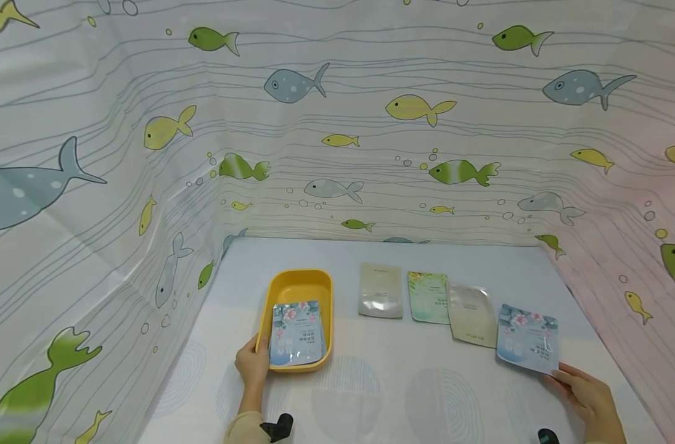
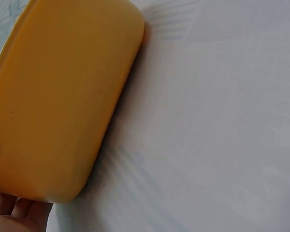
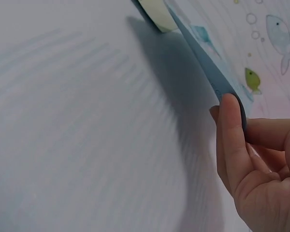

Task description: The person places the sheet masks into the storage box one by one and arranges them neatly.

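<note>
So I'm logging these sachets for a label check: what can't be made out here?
- Print on the row sachets, like the green sachet: too small in the head view.
- Tray interior: left wrist view shows only its outer wall.
- Blue sachet face: edge-on in the right wrist view.
- Left hand fingers: behind the tray.

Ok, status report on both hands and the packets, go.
Left hand holds yellow tray, one packet inside. Right hand pinches blue packet at its corner. Nothing in the way.
</note>
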Tool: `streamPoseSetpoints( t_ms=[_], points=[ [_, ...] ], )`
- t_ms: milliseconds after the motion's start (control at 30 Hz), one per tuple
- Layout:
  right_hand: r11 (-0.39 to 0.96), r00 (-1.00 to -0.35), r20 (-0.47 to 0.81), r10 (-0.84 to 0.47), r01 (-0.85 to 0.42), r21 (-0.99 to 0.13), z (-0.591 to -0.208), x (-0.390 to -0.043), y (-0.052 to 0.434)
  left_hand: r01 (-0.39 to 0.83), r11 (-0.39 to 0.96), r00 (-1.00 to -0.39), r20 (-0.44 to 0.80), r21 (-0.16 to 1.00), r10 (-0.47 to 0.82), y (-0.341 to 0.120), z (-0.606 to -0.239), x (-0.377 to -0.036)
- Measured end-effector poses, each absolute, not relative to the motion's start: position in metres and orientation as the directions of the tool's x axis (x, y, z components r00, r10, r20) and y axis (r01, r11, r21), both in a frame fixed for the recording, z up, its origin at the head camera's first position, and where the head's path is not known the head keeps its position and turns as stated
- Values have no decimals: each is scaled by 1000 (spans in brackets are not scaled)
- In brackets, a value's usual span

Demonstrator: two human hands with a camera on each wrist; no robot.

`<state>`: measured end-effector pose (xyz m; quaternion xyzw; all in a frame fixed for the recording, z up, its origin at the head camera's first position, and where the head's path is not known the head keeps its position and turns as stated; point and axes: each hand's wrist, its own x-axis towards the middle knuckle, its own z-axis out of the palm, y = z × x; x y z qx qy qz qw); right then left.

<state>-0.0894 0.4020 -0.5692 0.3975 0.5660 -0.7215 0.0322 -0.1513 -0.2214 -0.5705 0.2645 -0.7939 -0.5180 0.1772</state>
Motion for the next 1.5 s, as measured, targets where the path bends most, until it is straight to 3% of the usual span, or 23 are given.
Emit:
streamPoseSetpoints(
  t_ms=[133,333,767,867,1100,1500],
  points=[
    [-368,-725,-574,380,451,-813,-562,-87,397,-244,324,-796,2,914,-606,-222,-571,-151],
    [-360,-691,-575,438,452,-816,-559,-89,389,-240,335,-796,13,911,-605,-222,-571,-151],
    [-263,-712,-521,471,450,-853,-547,-99,371,-224,344,-793,34,912,-609,-222,-571,-150],
    [-245,-749,-479,458,412,-878,-556,-105,373,-218,347,-792,43,912,-610,-221,-570,-150],
    [-342,-856,-394,335,279,-897,-592,-113,395,-205,354,-793,57,913,-607,-221,-568,-149],
    [-263,-881,-328,340,246,-933,-605,-128,392,-218,351,-799,40,911,-600,-222,-568,-149]
  ],
)
